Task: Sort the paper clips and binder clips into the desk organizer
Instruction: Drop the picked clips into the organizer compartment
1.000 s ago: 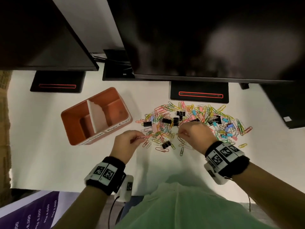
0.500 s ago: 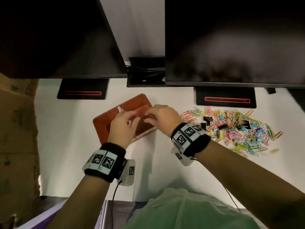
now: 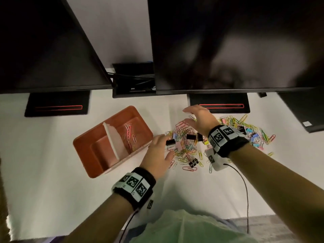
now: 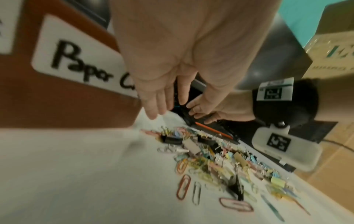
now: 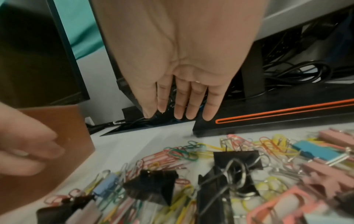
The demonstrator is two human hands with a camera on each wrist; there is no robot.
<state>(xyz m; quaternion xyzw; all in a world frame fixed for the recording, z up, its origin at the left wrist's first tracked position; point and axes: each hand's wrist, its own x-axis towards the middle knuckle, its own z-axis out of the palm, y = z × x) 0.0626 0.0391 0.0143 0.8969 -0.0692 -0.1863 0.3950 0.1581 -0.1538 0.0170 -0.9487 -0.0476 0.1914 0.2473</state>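
Note:
An orange desk organizer [image 3: 103, 151] with a white divider [image 3: 113, 139] stands left of a pile of coloured paper clips and binder clips [image 3: 187, 148]. Several paper clips [image 3: 128, 135] lie in its right compartment; the left one shows nothing inside. My left hand [image 3: 160, 148] hovers with straight fingers over the pile's left edge, next to a black binder clip [image 3: 170, 142], holding nothing. My right hand [image 3: 191, 115] is spread open above the pile's far side, also empty. The right wrist view shows its straight fingers [image 5: 180, 106] above black binder clips [image 5: 151, 183]. The organizer's label [image 4: 76, 68] reads "Paper C…".
Two dark monitors [image 3: 228, 41] overhang the back of the white desk, their black stands [image 3: 219, 104] just behind the pile. Cables [image 3: 133, 79] sit between the stands. A wrist cable [image 3: 245, 190] trails over the near desk. A dark laptop edge [image 3: 306, 114] lies far right.
Half a second ago both hands were over the organizer with clips. Both have swung right to the pile and are open and empty; paper clips lie in the right compartment.

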